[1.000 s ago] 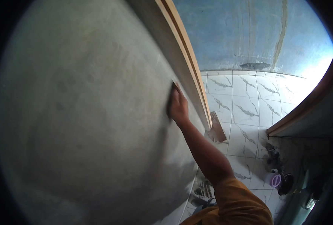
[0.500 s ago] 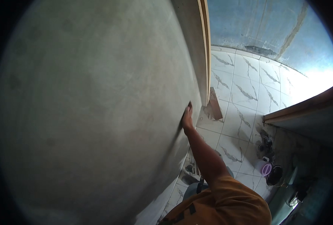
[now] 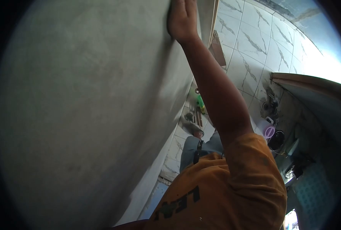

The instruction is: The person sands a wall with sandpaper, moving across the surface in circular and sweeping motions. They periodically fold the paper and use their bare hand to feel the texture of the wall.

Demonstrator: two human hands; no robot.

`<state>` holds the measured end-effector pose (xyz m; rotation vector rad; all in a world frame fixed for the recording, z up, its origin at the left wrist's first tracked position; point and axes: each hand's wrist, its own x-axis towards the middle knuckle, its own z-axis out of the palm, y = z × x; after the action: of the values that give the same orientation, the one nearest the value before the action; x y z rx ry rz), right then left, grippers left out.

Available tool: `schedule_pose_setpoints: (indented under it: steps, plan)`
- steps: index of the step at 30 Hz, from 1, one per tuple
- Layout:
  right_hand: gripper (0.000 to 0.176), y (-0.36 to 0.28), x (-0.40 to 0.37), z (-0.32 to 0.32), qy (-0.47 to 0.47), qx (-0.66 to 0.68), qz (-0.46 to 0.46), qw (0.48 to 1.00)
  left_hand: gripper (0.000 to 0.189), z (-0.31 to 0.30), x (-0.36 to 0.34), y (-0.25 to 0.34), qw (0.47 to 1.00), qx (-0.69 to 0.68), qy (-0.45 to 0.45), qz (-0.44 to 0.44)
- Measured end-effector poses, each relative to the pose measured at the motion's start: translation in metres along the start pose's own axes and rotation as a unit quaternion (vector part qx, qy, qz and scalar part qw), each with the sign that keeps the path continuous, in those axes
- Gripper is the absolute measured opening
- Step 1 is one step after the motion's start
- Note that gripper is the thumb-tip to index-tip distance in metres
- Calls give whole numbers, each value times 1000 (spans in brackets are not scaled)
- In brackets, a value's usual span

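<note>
My right hand (image 3: 183, 20) is at the top edge, pressed against a grey plastered wall (image 3: 93, 88), with the arm raised and stretched. The fingers lie along the wall and their tips are cut off by the frame. A thin dark edge shows between the palm and the wall; what it belongs to is too hidden to name. A long shadow runs down the wall below the hand. My left hand is out of view; only a bit of the arm shows at the bottom edge.
Marble-patterned floor tiles (image 3: 251, 42) lie right of the wall. A brown board (image 3: 217, 50) rests by the wooden door frame. A green item (image 3: 200, 104) is beside the wall's foot. A pink-lidded container (image 3: 269, 132) stands near dark items and a wood-edged panel (image 3: 312, 80).
My right hand has moved up in the view, to the top edge, still against the wall. The view has shifted, showing more of my shirt and the green item.
</note>
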<state>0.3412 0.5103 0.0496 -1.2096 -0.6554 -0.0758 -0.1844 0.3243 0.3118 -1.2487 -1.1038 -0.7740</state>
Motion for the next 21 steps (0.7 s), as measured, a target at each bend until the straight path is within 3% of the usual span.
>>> schedule_pose_setpoints:
  steps: [3, 7, 9, 11, 12, 13, 14, 15, 16, 18, 20, 21]
  plan:
    - [53, 14, -33, -16, -14, -5, 73, 997, 68, -5, 0, -5, 1000, 4, 6, 5]
    - [55, 44, -136, -41, -67, -32, 246, 967, 65, -9, 1, -8, 1000, -3, 17, 0]
    - [56, 63, -214, -73, -142, -70, 380, 911, 63, -11, 0, -13, 1000, -8, 17, -6]
    - [57, 77, -290, -127, -264, -125, 540, 789, 62, -9, -4, -24, 1000, -14, 11, -23]
    - [57, 103, -358, -161, -279, -124, 507, 806, 61, -10, -6, -29, 999, -12, 3, -37]
    - [52, 123, -406, -203, -309, -210, 511, 774, 61, -14, -1, -14, 999, -11, 4, -38]
    - [49, 143, -440, -249, -363, -267, 493, 745, 61, -16, 6, 4, 998, -9, 43, 33]
    - [48, 168, -492, -303, -270, -192, 439, 835, 61, -20, 11, 15, 991, -7, 82, 106]
    - [52, 171, -504, -351, -300, -373, 448, 755, 61, -21, 10, 13, 991, -5, 84, 107]
    - [67, 161, -497, -432, -344, -440, 520, 646, 57, -14, -2, 0, 992, -29, 67, 101]
    - [70, 121, -464, -491, -225, -477, 574, 627, 55, -13, -1, -1, 992, -57, 72, 91]
    - [70, 103, -446, -519, -218, -494, 576, 614, 52, -11, 1, 2, 990, -81, 77, 82]
